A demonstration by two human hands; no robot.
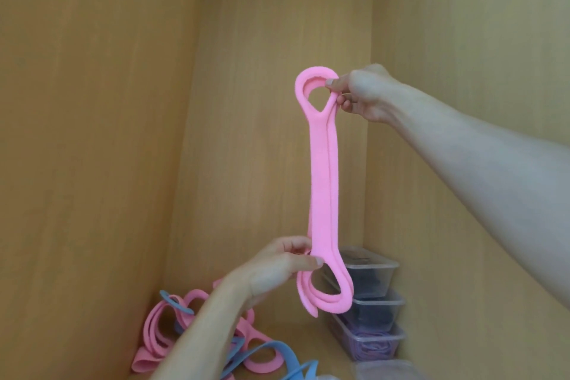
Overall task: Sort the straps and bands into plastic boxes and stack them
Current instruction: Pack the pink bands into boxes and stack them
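Note:
A long pink band (324, 182) with a loop at each end hangs upright in the air, folded double. My right hand (361, 92) pinches its top loop between thumb and fingers. My left hand (277, 268) pinches it just above the bottom loop. Below, on the wooden floor of the cabinet, lies a heap of pink bands (166, 330) mixed with blue bands (277, 352). Three clear plastic boxes (373, 302) stand stacked in the right corner, with dark and purple contents.
Wooden cabinet walls (92, 133) close in on the left, back and right. Another clear plastic box (382, 370) shows partly at the bottom edge, in front of the stack.

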